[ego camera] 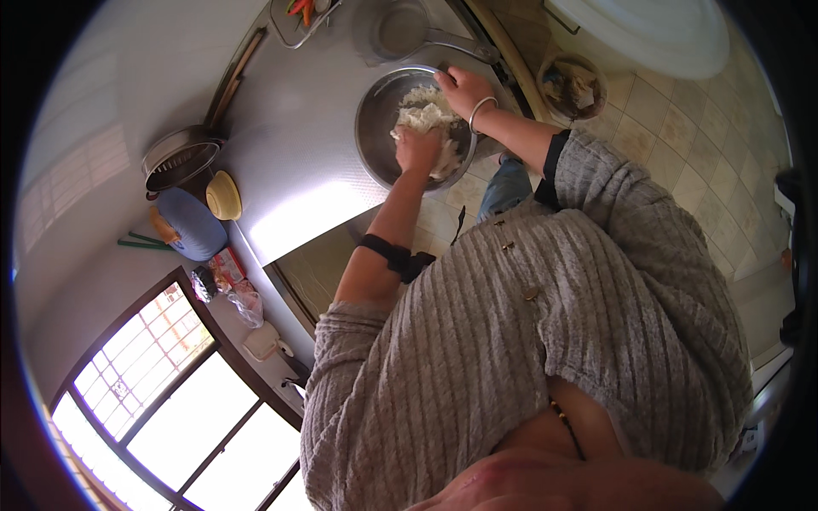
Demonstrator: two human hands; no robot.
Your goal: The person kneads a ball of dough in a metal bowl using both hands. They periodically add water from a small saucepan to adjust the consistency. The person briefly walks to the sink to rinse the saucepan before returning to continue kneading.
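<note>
A metal mixing bowl (377, 137) stands near the counter's edge, holding pale, shaggy dough (427, 117) with loose flour-like crumbs. My left hand (418, 148) is down inside the bowl, its fingers curled into the dough and partly hidden by it. With a bangle at the wrist, my right hand (465, 91) grips the bowl's rim on the right side. Just beyond the bowl sits an empty-looking grey saucepan (399, 32), its handle pointing right.
A wire-handled tray with red peppers (300, 7) lies at the far edge of the counter (287, 128). Along the left wall are a metal steamer pot (182, 160), a yellow bowl (223, 196) and a blue container (190, 223). A waste bin (572, 86) stands on the tiled floor.
</note>
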